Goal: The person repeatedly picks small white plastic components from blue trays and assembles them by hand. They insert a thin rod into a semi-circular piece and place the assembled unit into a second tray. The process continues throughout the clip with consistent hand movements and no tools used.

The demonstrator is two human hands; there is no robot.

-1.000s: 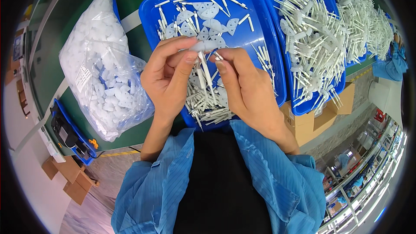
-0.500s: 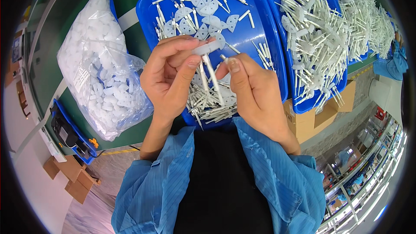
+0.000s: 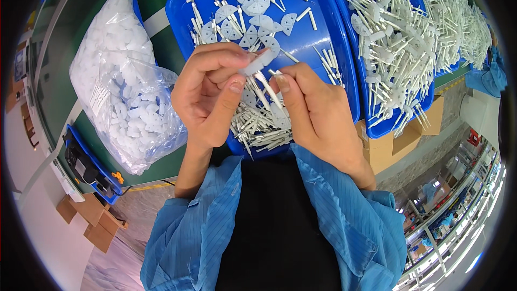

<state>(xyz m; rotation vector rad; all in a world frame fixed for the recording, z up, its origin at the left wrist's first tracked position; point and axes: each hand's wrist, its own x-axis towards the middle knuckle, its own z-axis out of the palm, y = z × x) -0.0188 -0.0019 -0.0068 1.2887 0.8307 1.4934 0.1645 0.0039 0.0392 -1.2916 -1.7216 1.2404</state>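
Between its thumb and fingers, my left hand [image 3: 211, 89] grips a white plastic piece [image 3: 257, 63] with white rods hanging down from it. Pinched in my right hand [image 3: 318, 102] is another slim white rod [image 3: 276, 73], its tip close beside the piece; whether the two touch I cannot tell. Both hands are over a blue tray [image 3: 339, 37]. Flat white fan-shaped pieces with holes [image 3: 255, 4] lie in that tray, with loose white rods [image 3: 261, 129] heaped at its near end.
A clear plastic bag of white pieces [image 3: 121, 75] stands left of the tray. To the right, another blue tray [image 3: 371, 129] is piled with rod-and-piece assemblies [image 3: 390, 48], above a cardboard box [image 3: 398, 148]. A small blue bin [image 3: 110, 196] holding a black device sits at the lower left.
My right hand has shifted slightly left, bringing its rod closer to the white piece. My left hand keeps its grip, the piece tilting a little.
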